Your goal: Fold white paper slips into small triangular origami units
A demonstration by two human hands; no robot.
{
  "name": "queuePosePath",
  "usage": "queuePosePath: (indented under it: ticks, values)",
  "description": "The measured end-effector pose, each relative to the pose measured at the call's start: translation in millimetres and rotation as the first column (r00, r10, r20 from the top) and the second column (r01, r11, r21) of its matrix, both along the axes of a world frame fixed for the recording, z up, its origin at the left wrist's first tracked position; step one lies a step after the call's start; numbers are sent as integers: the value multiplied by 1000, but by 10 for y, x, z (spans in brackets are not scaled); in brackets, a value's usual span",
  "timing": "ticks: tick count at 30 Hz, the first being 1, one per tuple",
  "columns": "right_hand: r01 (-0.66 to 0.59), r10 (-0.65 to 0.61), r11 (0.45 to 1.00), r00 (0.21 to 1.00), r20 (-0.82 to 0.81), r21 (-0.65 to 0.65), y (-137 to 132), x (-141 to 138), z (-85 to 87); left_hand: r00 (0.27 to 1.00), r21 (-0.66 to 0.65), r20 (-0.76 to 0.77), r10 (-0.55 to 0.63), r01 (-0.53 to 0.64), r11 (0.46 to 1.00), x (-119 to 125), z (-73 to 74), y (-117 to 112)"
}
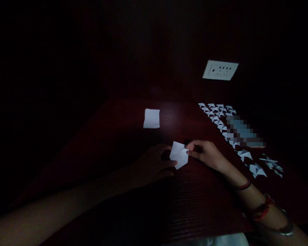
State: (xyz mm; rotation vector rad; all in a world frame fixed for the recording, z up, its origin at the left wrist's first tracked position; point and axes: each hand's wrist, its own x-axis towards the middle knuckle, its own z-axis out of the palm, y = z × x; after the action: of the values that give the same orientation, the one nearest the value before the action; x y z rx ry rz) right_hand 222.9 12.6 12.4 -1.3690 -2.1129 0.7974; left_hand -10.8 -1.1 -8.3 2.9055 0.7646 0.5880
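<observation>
A small piece of folded white paper (179, 155) with faint lines of print lies between my hands, pointed at its lower end. My right hand (207, 153) pinches its right edge between thumb and fingers. From the left, my left hand (154, 162) reaches in, one fingertip at the upper left edge and another over the lower left edge. Much of this hand is in shadow. Beyond the hands is a stack of square white paper (151, 118) on the dark red wooden table (118, 136).
Rows of small folded paper pieces (215, 119) run along the right side, with larger ones (256, 169) nearer me. Beside them lies a blurred-out flat object (245, 131) and a small heap of paper strips (272, 164). A white socket panel (220, 70) is on the wall.
</observation>
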Motion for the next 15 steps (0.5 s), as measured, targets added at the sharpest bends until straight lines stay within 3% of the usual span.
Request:
queuePosePath:
  ticks: [4, 9, 15]
  values:
    - [106, -111, 993, 989, -93, -56, -6, -92, -52, 997, -15, 39, 70, -69, 997, 3, -68, -18]
    - [150, -198, 968, 947, -253, -199, -67, -182, -52, 994, 2, 92, 50, -50, 999, 12, -67, -44]
    - [103, -182, 960, 937, -299, -260, -124, -225, -26, 998, -2, 61, 28, -28, 1000, 24, -54, -61]
